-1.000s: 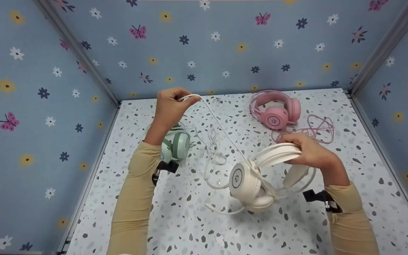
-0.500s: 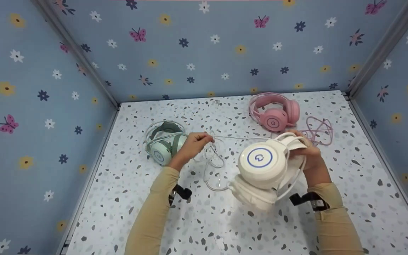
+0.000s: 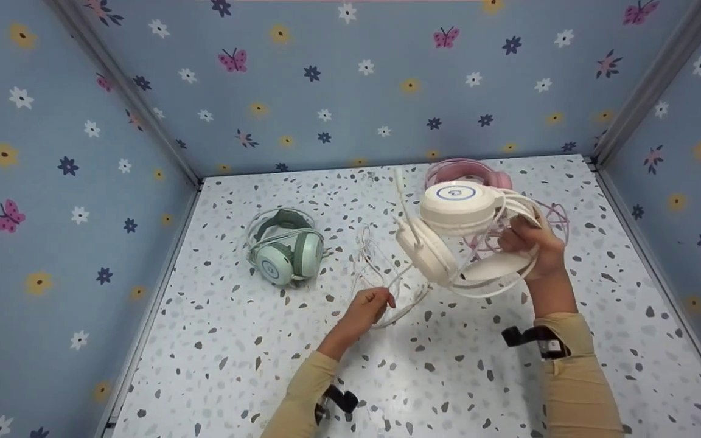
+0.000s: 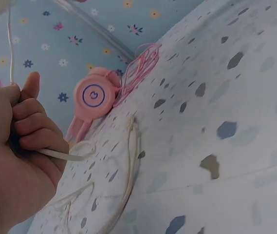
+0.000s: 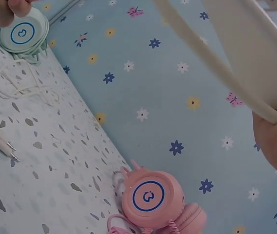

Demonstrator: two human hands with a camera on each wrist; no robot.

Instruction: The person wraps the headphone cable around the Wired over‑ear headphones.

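A white headset (image 3: 459,210) hangs over the table, tilted, its two ear cups toward the left and its thin microphone arm (image 3: 401,188) pointing up. My right hand (image 3: 536,246) grips it by the headband, seen close up as a broad white band (image 5: 250,53) in the right wrist view. Low in front of the headset, my left hand (image 3: 370,307) holds the white cable (image 4: 60,155) in curled fingers. One stretch of cable runs up from that fist, while more of it lies in loose loops (image 3: 366,243) on the table.
Behind the white headset sits a pink headset (image 3: 499,179) with its pink cable (image 3: 560,222) bunched at the right. A green headset (image 3: 286,249) rests at the left, cable wound round it. Cable plugs (image 5: 2,142) lie on the speckled table (image 3: 204,365). Flowered walls (image 3: 350,91) enclose the table.
My left hand has come down from up high at the back left to low at centre, holding cable. My right hand has turned the white headset, its ear cups swinging up and back.
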